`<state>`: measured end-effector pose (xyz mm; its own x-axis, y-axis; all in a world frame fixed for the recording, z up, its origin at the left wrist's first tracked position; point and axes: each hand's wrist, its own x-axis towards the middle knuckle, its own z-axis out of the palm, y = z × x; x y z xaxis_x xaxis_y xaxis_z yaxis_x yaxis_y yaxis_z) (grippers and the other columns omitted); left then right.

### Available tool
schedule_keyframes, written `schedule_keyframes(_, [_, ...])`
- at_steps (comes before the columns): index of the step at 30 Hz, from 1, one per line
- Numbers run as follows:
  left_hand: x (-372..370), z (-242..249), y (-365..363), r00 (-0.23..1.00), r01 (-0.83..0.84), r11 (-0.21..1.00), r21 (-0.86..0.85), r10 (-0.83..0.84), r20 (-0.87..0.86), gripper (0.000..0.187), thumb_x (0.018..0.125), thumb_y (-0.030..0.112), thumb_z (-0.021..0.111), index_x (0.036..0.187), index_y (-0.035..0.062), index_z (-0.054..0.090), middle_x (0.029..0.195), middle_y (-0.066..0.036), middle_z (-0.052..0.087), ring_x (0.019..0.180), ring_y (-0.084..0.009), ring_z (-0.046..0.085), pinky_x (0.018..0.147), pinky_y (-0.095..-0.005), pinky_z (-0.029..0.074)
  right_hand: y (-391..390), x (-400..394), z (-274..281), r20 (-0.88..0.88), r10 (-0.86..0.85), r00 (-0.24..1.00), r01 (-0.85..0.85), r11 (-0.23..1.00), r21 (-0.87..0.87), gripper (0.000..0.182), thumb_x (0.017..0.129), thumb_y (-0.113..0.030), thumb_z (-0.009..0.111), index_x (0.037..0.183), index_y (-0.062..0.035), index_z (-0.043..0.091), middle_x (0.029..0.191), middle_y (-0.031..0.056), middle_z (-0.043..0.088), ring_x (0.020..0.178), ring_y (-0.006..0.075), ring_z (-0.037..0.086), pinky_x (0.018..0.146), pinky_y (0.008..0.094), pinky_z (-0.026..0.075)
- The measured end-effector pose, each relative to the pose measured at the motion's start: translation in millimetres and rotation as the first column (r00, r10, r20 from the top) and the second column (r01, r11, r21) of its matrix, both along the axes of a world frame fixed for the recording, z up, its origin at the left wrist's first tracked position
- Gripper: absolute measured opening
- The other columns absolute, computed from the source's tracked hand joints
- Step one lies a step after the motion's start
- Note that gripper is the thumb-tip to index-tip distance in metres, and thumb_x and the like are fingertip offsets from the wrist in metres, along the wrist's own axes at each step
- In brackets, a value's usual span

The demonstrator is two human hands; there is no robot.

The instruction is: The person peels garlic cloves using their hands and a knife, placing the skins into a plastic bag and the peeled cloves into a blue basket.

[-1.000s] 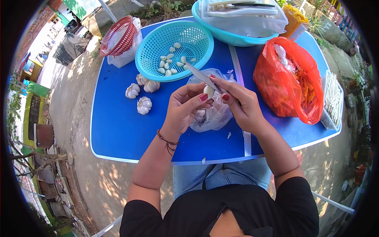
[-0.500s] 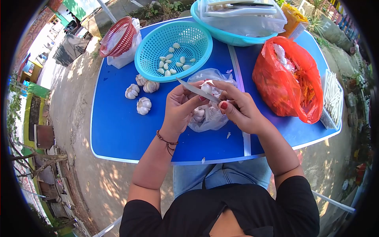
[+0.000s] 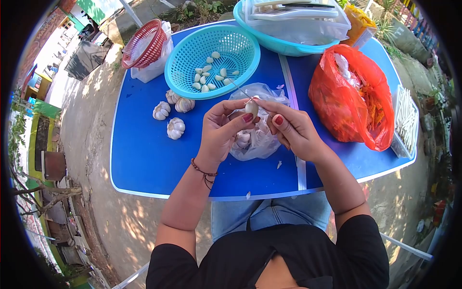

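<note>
My left hand [image 3: 224, 126] pinches a pale garlic clove [image 3: 251, 107] above a clear plastic bag [image 3: 260, 150] that holds garlic and peel. At the clove's top are the fingertips of my right hand [image 3: 293, 129], which also holds a knife [image 3: 237, 88]; its thin blade is seen edge-on, pointing up and left, and its handle is hidden in the fingers. Beyond my hands, a turquoise basket [image 3: 180, 53] holds several peeled cloves [image 3: 205, 88]. Several whole garlic bulbs [image 3: 175, 128] lie on the blue table left of the bag.
On the blue table [image 3: 144, 164], a red plastic bag [image 3: 332, 106] with orange-red contents stands right, beside a tub of white sticks [image 3: 406, 123]. A turquoise basin [image 3: 288, 48] with plastic containers is at the back. A red basket [image 3: 151, 45] sits in a white container back left.
The knife has turned from lying flat across the clove to edge-on, with its tip now up and right of before. The clove is more exposed between my fingers.
</note>
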<state>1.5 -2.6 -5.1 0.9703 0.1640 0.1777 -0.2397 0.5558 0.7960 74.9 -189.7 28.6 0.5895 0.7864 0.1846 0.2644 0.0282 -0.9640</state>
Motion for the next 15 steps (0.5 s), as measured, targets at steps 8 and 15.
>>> schedule_keyframes(8, [-1.2, 2.6, 2.3, 1.000, 0.020, 1.000, -0.012, -0.020, -0.020, 0.025, 0.083, 0.001, 0.067, 0.107, -0.0024, 0.059, 0.104, -0.015, 0.065, 0.094, -0.0215, 0.067, 0.078, -0.0309, 0.058, 0.7, -4.5, 6.5, -0.015, -0.017, 1.000, 0.017, 1.000, -0.004, 0.036, 0.096, -0.012, 0.048, 0.131, -0.0066, 0.051, 0.096, 0.0092, 0.064, 0.078, 0.0117, 0.057, 0.073, 0.0267, 0.048])
schedule_keyframes(15, [-0.8, 2.2, 3.2, 0.999, 0.031, 0.998, -0.046, -0.033, -0.041, 0.024, 0.083, 0.001, 0.066, 0.106, -0.0023, 0.060, 0.100, -0.015, 0.066, 0.088, -0.0199, 0.068, 0.075, -0.0279, 0.058, 2.5, -1.5, 1.2, 0.035, -0.049, 0.998, 0.048, 0.998, 0.040, 0.035, 0.095, -0.007, 0.048, 0.130, -0.0059, 0.052, 0.103, 0.0098, 0.064, 0.079, 0.0120, 0.058, 0.074, 0.0270, 0.048])
